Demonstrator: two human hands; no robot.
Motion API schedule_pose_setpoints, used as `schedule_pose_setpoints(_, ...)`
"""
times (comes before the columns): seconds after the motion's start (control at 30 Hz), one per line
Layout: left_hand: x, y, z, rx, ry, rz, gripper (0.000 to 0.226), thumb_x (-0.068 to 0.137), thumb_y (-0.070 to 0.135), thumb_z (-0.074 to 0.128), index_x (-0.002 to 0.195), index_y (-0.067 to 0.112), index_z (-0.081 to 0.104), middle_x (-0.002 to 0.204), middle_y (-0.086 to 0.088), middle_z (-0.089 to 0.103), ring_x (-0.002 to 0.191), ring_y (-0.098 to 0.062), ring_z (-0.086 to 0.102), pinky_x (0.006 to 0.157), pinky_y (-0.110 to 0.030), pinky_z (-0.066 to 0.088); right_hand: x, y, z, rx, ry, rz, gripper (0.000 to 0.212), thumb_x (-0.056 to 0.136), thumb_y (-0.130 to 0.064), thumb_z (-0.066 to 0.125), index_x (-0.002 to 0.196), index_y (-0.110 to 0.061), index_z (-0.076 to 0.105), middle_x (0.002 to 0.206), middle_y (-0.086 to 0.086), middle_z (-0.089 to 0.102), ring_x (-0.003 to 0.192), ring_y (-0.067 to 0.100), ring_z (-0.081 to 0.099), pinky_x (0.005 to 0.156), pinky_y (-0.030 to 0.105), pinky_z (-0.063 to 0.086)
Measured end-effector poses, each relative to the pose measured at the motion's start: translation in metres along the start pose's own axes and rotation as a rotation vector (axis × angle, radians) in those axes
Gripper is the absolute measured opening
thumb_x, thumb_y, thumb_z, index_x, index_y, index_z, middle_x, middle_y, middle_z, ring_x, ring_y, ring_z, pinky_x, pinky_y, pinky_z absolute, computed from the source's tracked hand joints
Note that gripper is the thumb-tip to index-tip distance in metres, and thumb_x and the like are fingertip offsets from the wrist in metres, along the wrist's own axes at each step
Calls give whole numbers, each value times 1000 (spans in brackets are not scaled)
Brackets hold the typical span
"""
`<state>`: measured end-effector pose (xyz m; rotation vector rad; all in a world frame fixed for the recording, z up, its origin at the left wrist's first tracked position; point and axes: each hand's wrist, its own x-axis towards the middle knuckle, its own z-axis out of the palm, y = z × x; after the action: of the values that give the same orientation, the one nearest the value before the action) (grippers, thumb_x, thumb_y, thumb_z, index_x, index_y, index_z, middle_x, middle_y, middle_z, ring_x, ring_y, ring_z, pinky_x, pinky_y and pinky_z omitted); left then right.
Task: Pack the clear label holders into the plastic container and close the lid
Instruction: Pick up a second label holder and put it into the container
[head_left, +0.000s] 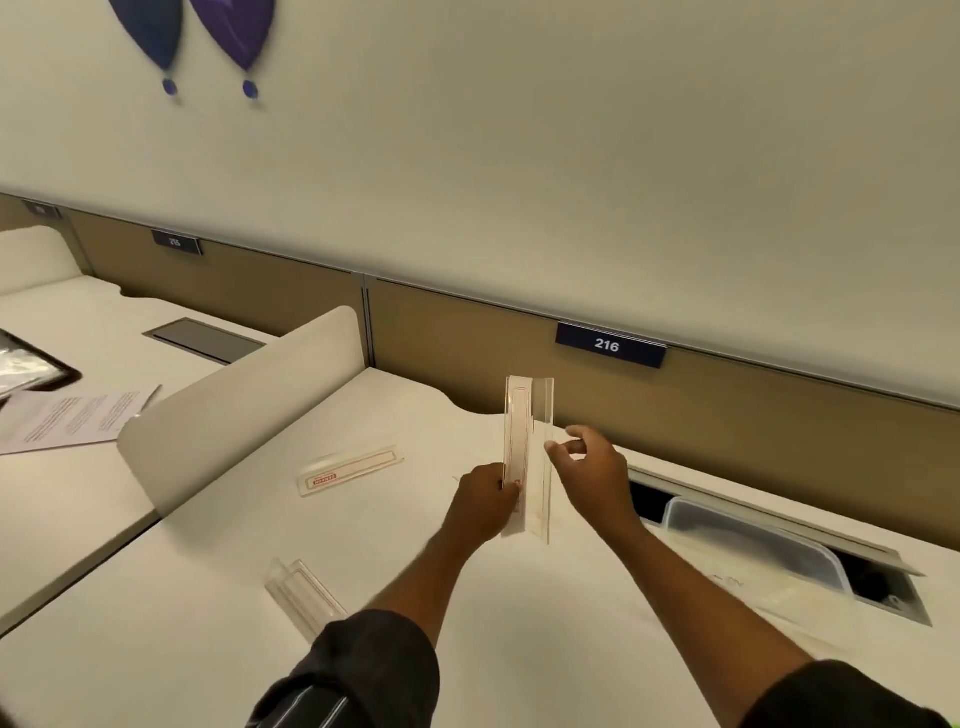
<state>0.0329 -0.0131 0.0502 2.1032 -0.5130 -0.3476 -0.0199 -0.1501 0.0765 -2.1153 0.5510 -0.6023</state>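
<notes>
A clear label holder (525, 415) stands upright above the white desk (208, 597), gripped low down by my left hand (483, 501). My right hand (592, 470) is at its right edge, thumb against the clear plastic and fingers loosely curled. A second label holder (349, 470) with a red-printed insert lies flat further left on the desk. A third holder (304, 597) lies near my left forearm. The clear plastic container (758, 545) sits at the right, partly over a cable slot; its lid is hard to make out.
A rounded white divider (244, 400) separates this desk from the left one, where papers (78, 421) and a dark tray (26, 364) lie. A tan back panel carries the sign 216 (608, 344). An open cable slot (883, 587) lies behind the container.
</notes>
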Motion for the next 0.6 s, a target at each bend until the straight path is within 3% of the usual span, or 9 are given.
schedule_pose_setpoints(0.1,-8,21,22,-109,-99,0,33,96,20,48,126,11,61,124,-8,65,110,-29,64,96,-47,52,10,9,-46,85,-123,72,60,86,-45,62,135,-16,45,117,3,61,105,23,62,86,44,56)
schedule_pose_setpoints(0.17,-12,37,38,-149,-151,5,32,96,17,48,125,13,61,122,-7,65,107,-30,64,93,-47,54,11,19,-78,124,-169,98,64,86,-45,62,140,-17,40,114,2,60,100,20,63,81,40,58)
schedule_pose_setpoints(0.33,-22,74,75,-166,-347,41,30,95,14,49,121,10,62,118,-9,68,103,-31,66,84,-36,54,8,38,-149,276,-253,93,64,92,-21,56,148,-21,25,116,8,58,102,24,61,76,36,56)
schedule_pose_setpoints(0.4,-25,83,87,-153,-392,50,30,95,15,49,121,10,62,114,-10,70,100,-28,68,88,-38,56,6,47,-175,291,-272,84,58,96,-23,50,148,-27,25,118,8,56,105,28,61,76,39,57)
schedule_pose_setpoints(0.53,-33,104,107,-117,-432,55,35,95,15,48,129,13,58,104,-4,70,85,-17,68,68,-21,53,0,72,-220,239,-265,72,61,92,-8,51,146,-27,31,131,-4,44,103,29,62,75,38,57)
schedule_pose_setpoints(0.6,-39,115,115,-107,-445,57,35,96,14,48,130,14,57,106,-4,69,81,-14,68,63,-17,52,-3,85,-236,234,-314,83,58,91,-10,56,144,-26,37,126,-4,53,100,27,62,72,34,57)
